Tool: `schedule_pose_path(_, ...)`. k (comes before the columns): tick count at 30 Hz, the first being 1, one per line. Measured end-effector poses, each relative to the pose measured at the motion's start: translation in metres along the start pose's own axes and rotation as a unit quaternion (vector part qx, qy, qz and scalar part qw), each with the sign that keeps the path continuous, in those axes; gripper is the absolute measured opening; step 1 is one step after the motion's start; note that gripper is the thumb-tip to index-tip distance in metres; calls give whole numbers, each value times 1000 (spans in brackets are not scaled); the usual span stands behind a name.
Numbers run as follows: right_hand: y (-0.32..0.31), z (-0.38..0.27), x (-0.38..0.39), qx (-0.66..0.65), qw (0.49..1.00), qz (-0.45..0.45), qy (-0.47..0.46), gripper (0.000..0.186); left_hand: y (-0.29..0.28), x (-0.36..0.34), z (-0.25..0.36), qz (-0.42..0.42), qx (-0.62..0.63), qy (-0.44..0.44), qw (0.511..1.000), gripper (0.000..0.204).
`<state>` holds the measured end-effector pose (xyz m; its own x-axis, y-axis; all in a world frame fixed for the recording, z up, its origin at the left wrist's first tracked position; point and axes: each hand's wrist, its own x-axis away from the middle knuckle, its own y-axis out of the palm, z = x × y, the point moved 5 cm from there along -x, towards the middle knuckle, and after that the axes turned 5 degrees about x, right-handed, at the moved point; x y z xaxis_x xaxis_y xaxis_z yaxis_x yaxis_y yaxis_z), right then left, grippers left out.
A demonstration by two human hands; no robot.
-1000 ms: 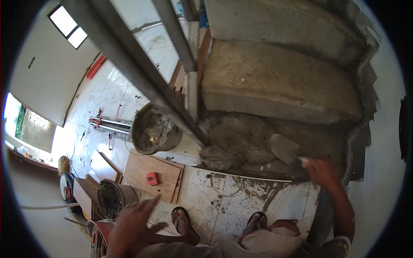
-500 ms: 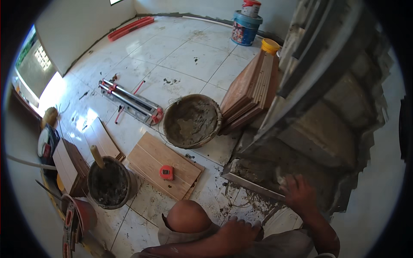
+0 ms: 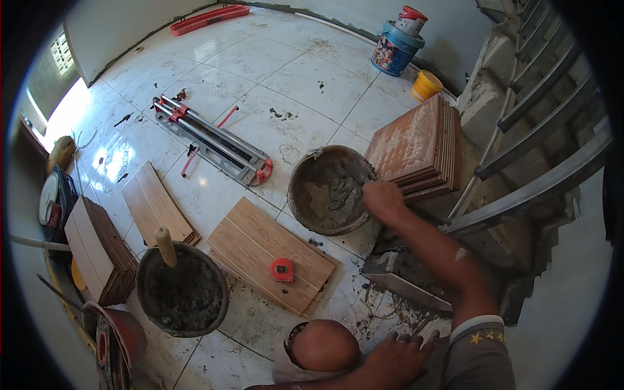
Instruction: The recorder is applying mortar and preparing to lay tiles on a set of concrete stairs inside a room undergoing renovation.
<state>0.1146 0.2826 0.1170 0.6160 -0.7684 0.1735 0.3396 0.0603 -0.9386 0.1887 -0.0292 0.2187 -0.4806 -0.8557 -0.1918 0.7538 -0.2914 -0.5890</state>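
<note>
My right arm stretches forward, and my right hand (image 3: 382,200) is closed at the right rim of a round bucket (image 3: 311,224) holding wet grey mortar (image 3: 331,195). Its fingertips are hidden at the rim. My left hand (image 3: 400,359) lies on my leg, fingers stretched out, holding nothing. Beneath my right forearm is the bottom stair step, with a straight edging strip (image 3: 409,290) along its front. A stack of reddish-brown tiles (image 3: 411,140) stands behind the bucket. Left of my knee, wood-look tiles (image 3: 260,247) lie on the floor with a red tape measure (image 3: 282,269) on top.
A second mortar bucket (image 3: 185,289) has a wooden handle (image 3: 166,247) sticking out. A tile cutter (image 3: 211,140) lies beyond. More tiles (image 3: 97,250) lean at the left. Metal railing bars (image 3: 539,188) slant over the stairs. Paint buckets (image 3: 396,49) stand by the back wall.
My right hand has left the stair step's edge and moved forward and left to the mortar bucket. My left hand stays on my leg. The view has shifted.
</note>
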Motion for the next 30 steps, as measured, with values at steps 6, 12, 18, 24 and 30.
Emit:
schedule_pose_path(6, 14, 5, 3, -103, 984, -143, 29, 28, -33, 12, -18, 22, 59, -32, 998, 82)
schedule_pose_path(12, 47, -11, -20, -228, 946, -224, 57, 40, -48, 15, -23, 42, 85, -40, 995, 83)
schedule_pose_path(18, 82, -11, -21, -501, 793, -305, 163, 39, -47, 16, -23, 13, 101, -44, 994, 83)
schedule_pose_path(24, 96, -33, -26, -605, 710, -300, 199, 40, -45, 13, -17, 7, 111, -35, 993, 81)
schedule_pose_path(30, 94, -20, 6, -650, 702, -236, 170, 40, -43, 15, -8, 33, 103, -36, 994, 76)
